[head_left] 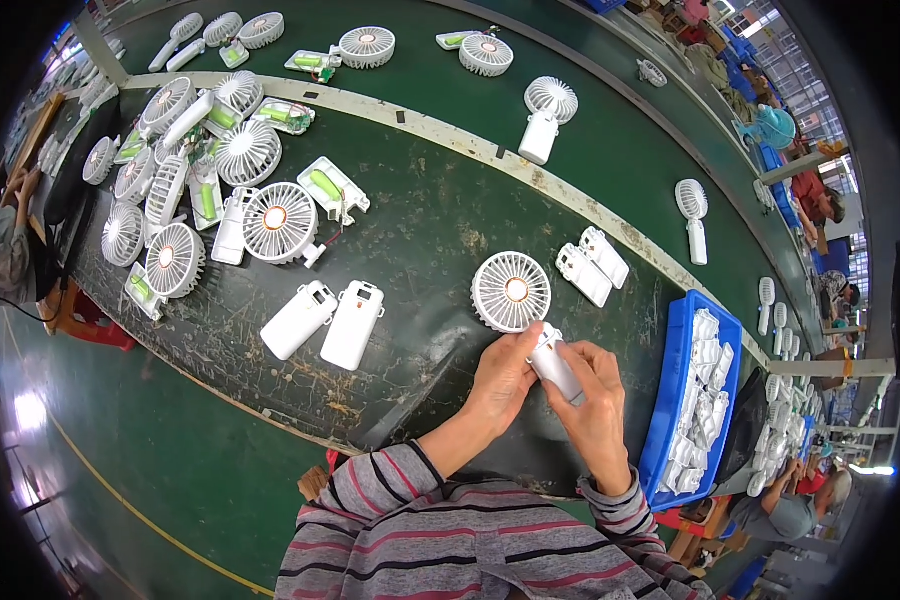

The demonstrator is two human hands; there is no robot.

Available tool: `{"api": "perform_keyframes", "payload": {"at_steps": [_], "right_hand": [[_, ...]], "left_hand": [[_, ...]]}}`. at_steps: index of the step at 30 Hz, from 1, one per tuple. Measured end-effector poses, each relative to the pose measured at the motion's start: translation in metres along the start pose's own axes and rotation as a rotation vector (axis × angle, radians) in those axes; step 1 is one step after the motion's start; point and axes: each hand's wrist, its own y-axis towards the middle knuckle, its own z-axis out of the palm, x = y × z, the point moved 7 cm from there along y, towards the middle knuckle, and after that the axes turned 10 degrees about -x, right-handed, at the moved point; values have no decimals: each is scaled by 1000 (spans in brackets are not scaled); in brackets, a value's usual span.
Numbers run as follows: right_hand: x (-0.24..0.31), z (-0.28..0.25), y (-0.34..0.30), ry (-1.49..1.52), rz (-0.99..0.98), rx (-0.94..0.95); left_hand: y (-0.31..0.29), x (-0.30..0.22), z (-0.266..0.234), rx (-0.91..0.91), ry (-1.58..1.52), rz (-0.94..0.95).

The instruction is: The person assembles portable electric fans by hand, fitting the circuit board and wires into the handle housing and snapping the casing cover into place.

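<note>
Both hands hold the white handle of a handheld fan low over the dark green bench. Its round fan head has a white ribbed grille with an orange-ringed centre and points away from me. My left hand grips the upper left side of the handle, near the fan head. My right hand closes round its right side, thumb and fingers on the casing. Left of my hands lie two white handle covers side by side. Beyond the fan, to the right, rest two more white handle shells.
Half-assembled fans with green batteries and loose wires are heaped at the left. A blue bin of white parts stands close to my right arm. Past the pale bench rail, a green conveyor carries spaced fans. Other people work at both sides.
</note>
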Motion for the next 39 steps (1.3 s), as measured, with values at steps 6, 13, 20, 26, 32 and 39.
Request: {"api": "perform_keyframes", "payload": {"at_steps": [6,13,20,26,32,39], "right_hand": [[-4,6,-1,15,41,59],[-3,7,-5,-35,-6,29],[5,-2,7,-83,33,131],[5,5,3,-102,5,117],[1,6,-8,-127,-29,85],[-8,-4,-8,-22,112,33]], "left_hand": [[3,6,-5,6,99,142],[3,6,-2,17,101,195],[0,8,1,6,176,145],[1,8,-2,5,170,184],[1,12,0,-7,78,195],[1,7,-3,80,140,127]]}}
